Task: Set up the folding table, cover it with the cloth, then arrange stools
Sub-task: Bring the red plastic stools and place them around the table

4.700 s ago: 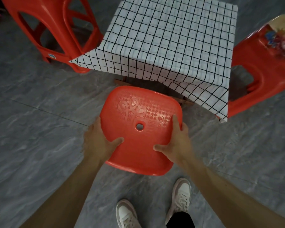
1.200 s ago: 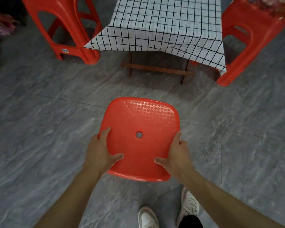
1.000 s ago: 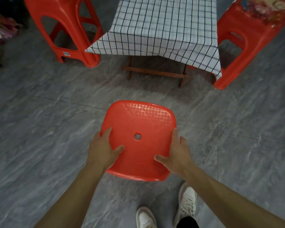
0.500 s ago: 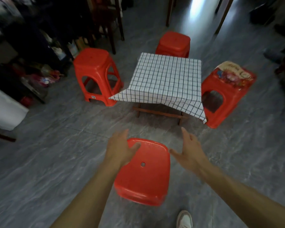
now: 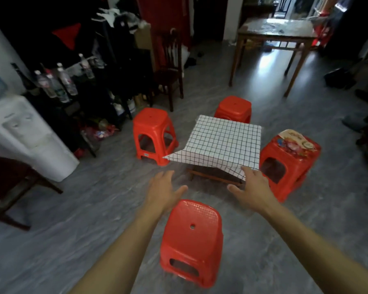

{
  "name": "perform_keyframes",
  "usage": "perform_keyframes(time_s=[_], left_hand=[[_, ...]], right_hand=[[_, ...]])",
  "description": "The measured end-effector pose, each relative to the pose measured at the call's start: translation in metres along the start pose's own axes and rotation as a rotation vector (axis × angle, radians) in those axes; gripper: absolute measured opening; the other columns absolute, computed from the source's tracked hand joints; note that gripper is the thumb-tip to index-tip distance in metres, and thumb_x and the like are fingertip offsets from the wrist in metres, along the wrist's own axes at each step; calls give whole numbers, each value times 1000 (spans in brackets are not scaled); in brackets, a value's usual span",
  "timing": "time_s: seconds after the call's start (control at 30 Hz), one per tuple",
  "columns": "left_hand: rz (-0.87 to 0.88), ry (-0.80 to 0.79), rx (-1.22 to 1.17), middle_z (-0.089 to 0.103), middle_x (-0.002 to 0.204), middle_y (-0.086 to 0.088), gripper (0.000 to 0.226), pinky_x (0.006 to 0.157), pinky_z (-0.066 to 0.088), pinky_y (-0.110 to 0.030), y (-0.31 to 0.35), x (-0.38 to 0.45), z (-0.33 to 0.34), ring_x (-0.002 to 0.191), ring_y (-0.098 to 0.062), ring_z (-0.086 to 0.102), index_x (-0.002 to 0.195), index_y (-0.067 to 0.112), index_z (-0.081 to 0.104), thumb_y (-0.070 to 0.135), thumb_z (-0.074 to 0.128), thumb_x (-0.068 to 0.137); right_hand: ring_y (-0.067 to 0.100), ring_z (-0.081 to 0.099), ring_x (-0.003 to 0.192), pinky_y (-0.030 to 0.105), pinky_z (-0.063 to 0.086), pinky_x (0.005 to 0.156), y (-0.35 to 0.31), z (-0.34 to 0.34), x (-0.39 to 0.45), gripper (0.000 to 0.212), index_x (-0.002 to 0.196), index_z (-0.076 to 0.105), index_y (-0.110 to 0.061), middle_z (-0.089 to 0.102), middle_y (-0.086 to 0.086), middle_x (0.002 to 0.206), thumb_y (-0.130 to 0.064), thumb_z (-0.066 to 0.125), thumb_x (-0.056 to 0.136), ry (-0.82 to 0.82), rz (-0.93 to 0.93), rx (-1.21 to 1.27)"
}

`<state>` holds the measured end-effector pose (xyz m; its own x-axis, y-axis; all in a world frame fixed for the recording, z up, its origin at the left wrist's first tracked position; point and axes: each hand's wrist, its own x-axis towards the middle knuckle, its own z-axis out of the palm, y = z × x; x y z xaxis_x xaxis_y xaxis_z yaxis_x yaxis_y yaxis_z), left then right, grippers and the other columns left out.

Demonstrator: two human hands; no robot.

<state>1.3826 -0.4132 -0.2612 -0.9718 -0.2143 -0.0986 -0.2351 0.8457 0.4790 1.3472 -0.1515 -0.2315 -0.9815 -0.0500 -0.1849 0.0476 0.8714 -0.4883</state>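
A low folding table stands on the grey floor under a white cloth with a black grid [image 5: 223, 143]; its wooden legs [image 5: 212, 177] show below the hem. Red plastic stools stand around it: one on the left [image 5: 153, 132], one behind [image 5: 234, 108], one on the right [image 5: 289, 160] with a printed sheet on its seat. A fourth red stool [image 5: 192, 236] stands nearest me, apart from the table. My left hand [image 5: 165, 190] and my right hand [image 5: 252, 187] hover above and beyond it, fingers spread, holding nothing.
A white water dispenser [image 5: 23, 134] and a dark rack with bottles [image 5: 60, 83] line the left side. A dark wooden chair [image 5: 170, 71] stands behind the left stool. A tall wooden table [image 5: 274, 37] is at the back right. Dark furniture [image 5: 9, 183] juts in at the left.
Both hands let go of the near stool and lifted off it. The stool now stands on the floor, farther back from the table than before. My view has risen to show the room.
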Motion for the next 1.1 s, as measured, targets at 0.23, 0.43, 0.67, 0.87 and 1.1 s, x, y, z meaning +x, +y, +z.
perform_keyframes(time_s=[0.23,0.43,0.67,0.87,1.1], left_hand=[[24,25,0,53,140,-10,73,107,36,-37,3,-24,-25,130,-27,46,140,16,47,57,63,81],[67,39,-56,55,136,-7,75,108,37,-40,9,-24,-23,128,-26,47,135,21,52,64,55,73],[95,-21,-124,52,141,-10,93,110,35,-46,20,-14,12,134,-28,42,137,20,51,77,43,63],[168,-93,-138,47,145,-8,84,111,36,-48,76,-34,39,136,-26,39,140,23,47,72,51,72],[212,-163,-145,50,139,-4,73,108,39,-44,164,-64,69,129,-25,45,139,25,48,61,64,78]], right_hand=[[37,31,137,46,32,110,-6,-15,-25,80,150,30,-14,37,17,147,-45,67,86,34,-18,72],[37,33,137,50,34,110,-1,-27,-40,81,150,30,-17,37,16,149,-46,67,85,60,-5,28],[33,42,129,46,39,107,23,-48,-66,77,145,37,-21,45,13,142,-49,67,80,113,18,-69],[32,37,133,42,34,109,73,-80,-87,79,149,32,-17,40,13,146,-46,68,84,197,68,-107],[30,37,134,41,35,110,160,-114,-102,82,148,32,-18,42,11,146,-50,67,81,236,75,-22]])
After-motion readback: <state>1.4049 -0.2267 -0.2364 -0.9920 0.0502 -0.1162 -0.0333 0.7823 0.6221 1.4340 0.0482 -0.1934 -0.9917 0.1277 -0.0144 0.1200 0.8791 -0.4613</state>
